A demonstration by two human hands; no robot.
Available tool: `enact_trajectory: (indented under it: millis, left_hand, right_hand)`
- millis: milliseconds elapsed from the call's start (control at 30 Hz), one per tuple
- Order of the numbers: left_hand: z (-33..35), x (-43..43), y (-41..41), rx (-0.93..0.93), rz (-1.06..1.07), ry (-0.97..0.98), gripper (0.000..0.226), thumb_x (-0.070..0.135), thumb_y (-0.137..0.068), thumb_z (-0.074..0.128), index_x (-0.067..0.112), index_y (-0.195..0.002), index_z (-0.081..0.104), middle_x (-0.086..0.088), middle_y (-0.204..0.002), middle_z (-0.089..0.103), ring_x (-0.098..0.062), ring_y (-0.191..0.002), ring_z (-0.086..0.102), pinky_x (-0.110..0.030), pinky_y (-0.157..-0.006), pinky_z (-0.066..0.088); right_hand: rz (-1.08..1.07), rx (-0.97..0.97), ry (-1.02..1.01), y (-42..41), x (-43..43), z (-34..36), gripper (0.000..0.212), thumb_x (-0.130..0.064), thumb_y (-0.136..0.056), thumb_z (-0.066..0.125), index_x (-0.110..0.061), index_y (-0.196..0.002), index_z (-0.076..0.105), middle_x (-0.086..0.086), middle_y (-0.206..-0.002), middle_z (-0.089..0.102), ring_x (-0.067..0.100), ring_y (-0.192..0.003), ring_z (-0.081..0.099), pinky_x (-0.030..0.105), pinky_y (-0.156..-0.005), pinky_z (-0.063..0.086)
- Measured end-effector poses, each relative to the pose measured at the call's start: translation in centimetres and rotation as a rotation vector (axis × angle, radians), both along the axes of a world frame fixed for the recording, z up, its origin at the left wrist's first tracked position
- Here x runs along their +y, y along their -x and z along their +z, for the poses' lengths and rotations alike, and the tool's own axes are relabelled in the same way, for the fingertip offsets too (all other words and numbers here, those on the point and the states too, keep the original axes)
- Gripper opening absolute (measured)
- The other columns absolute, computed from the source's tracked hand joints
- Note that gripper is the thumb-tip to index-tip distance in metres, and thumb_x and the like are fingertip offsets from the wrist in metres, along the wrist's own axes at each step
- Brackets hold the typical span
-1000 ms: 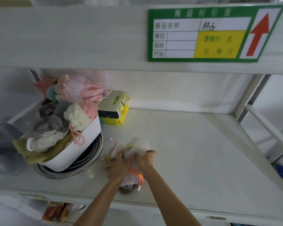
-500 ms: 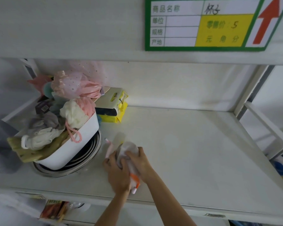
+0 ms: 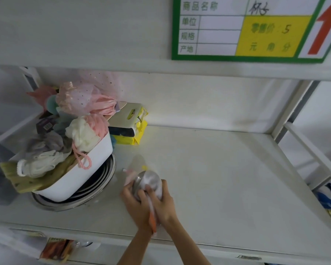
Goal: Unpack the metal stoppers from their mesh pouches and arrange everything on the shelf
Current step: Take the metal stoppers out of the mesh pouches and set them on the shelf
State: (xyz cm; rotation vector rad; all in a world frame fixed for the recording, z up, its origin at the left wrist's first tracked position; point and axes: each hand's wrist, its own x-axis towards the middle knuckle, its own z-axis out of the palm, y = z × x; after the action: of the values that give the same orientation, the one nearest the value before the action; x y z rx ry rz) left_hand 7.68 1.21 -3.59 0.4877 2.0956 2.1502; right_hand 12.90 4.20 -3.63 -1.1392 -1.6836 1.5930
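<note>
Lower centre of frame: your left hand (image 3: 136, 201) and right hand (image 3: 163, 202) both clasp one metal stopper (image 3: 146, 181), still partly wrapped in its white mesh pouch (image 3: 158, 189), just above the shelf (image 3: 227, 178). Orange pouch cord (image 3: 152, 219) hangs between your wrists. White basket (image 3: 80, 176) at centre left

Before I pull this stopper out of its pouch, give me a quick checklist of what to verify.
1. Both hands on the metal stopper: left hand and right hand hold it, ok.
2. Mesh pouch fully off: not ok, it partly covers the metal.
3. Pouch mouth open: cannot tell, blurred.
4. Bare shelf to the right for setting down: ok.
5. White basin apart from the hands: ok.
</note>
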Motion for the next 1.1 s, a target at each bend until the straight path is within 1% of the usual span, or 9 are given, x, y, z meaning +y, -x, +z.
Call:
enact_trajectory:
  millis: [200, 333, 500, 600, 667, 800, 900, 967, 1100]
  left_hand:
    - [0.1, -0.1, -0.6, -0.098, -0.069, -0.010, 0.027, 0.012, -0.079, 0.041, 0.013, -0.104, 0.050, -0.014, -0.112, 0.061, -0.031, -0.105, 0.059, -0.048, -0.092, 0.048]
    - [1.2, -1.1, -0.5, -0.148, -0.332, 0.051, 0.018, 0.021, -0.094, 0.048, 0.032, -0.107, 0.051, 0.001, -0.113, 0.066, -0.018, -0.104, 0.064, -0.037, -0.088, 0.052]
    - [4.3, -2.5, 0.2, -0.121, -0.557, 0.032, 0.033, 0.033, -0.082, 0.065, 0.043, -0.112, 0.055, 0.029, -0.116, 0.062, 0.004, -0.114, 0.056, -0.016, -0.092, 0.050]
    - [6.3, -2.8, -0.9, -0.149, -0.556, -0.049, 0.053, 0.042, -0.073, 0.068, 0.030, -0.122, 0.053, 0.013, -0.127, 0.060, -0.009, -0.123, 0.053, -0.038, -0.108, 0.041]
    - [7.3, -3.2, -1.4, -0.209, -0.595, -0.091, 0.056, 0.039, -0.071, 0.069, 0.027, -0.123, 0.053, 0.005, -0.127, 0.061, -0.013, -0.121, 0.056, -0.041, -0.106, 0.042]
    - [7.7, -4.1, -1.6, -0.312, -0.762, -0.076, 0.048, 0.014, -0.080, 0.068, 0.029, -0.124, 0.053, -0.001, -0.124, 0.064, -0.014, -0.112, 0.063, -0.022, -0.083, 0.055]
    - [7.6, -4.5, -2.1, -0.403, -0.873, -0.053, 0.051, 0.010, -0.081, 0.066, 0.026, -0.127, 0.051, -0.009, -0.121, 0.066, -0.023, -0.110, 0.065, -0.024, -0.081, 0.055]
    - [7.4, -4.7, -2.3, -0.445, -0.905, -0.032, 0.049, 0.013, -0.078, 0.068, 0.021, -0.124, 0.053, -0.014, -0.117, 0.068, -0.026, -0.105, 0.067, -0.025, -0.078, 0.056]
    - [6.5, -5.1, -2.7, -0.502, -0.875, 0.006, 0.055, 0.025, -0.067, 0.076, 0.020, -0.119, 0.058, -0.014, -0.112, 0.071, -0.027, -0.104, 0.067, -0.033, -0.083, 0.054]
  right_hand:
    - [-0.191, 0.076, -0.043, -0.3, -0.7, -0.1, 0.025, -0.042, -0.076, 0.072, -0.025, -0.081, 0.055, 0.003, -0.072, 0.071, 0.013, -0.065, 0.066, 0.037, -0.064, 0.056]
    - [-0.299, 0.117, -0.087, -0.8, -0.6, 0.3, 0.026, -0.042, -0.075, 0.073, -0.023, -0.078, 0.055, 0.001, -0.068, 0.069, 0.014, -0.062, 0.065, 0.043, -0.062, 0.057]
    - [-0.334, 0.275, -0.039, -1.5, -0.6, 2.6, 0.030, -0.045, -0.074, 0.069, -0.018, -0.079, 0.056, 0.007, -0.073, 0.065, 0.013, -0.067, 0.060, 0.041, -0.065, 0.053]
    - [-0.321, 0.340, -0.017, -2.1, -1.7, 4.4, 0.030, -0.042, -0.080, 0.066, -0.015, -0.084, 0.055, 0.008, -0.077, 0.064, 0.011, -0.070, 0.061, 0.030, -0.063, 0.052]
    - [-0.288, 0.355, -0.007, -2.8, -2.6, 5.6, 0.018, -0.031, -0.091, 0.058, -0.014, -0.092, 0.052, 0.002, -0.079, 0.066, 0.007, -0.070, 0.065, 0.020, -0.060, 0.051]
    - [-0.293, 0.199, -0.016, -4.1, -4.5, 6.1, 0.008, -0.040, -0.096, 0.040, -0.032, -0.093, 0.043, 0.000, -0.081, 0.069, 0.005, -0.072, 0.067, 0.029, -0.065, 0.054]
    - [-0.313, 0.083, -0.039, -4.8, -5.4, 5.9, 0.008, -0.043, -0.096, 0.036, -0.044, -0.089, 0.040, -0.003, -0.093, 0.062, 0.009, -0.091, 0.058, 0.036, -0.080, 0.049]
    - [-0.305, -0.071, -0.151, -5.3, -5.3, 5.7, 0.013, -0.048, -0.091, 0.030, -0.039, -0.093, 0.039, -0.003, -0.097, 0.051, 0.013, -0.097, 0.042, 0.032, -0.089, 0.038]
    - [-0.262, -0.296, -0.261, -6.5, -5.0, 5.7, 0.057, -0.054, -0.073, 0.021, -0.014, -0.106, 0.046, 0.000, -0.110, 0.043, 0.017, -0.100, 0.036, 0.031, -0.097, 0.032]
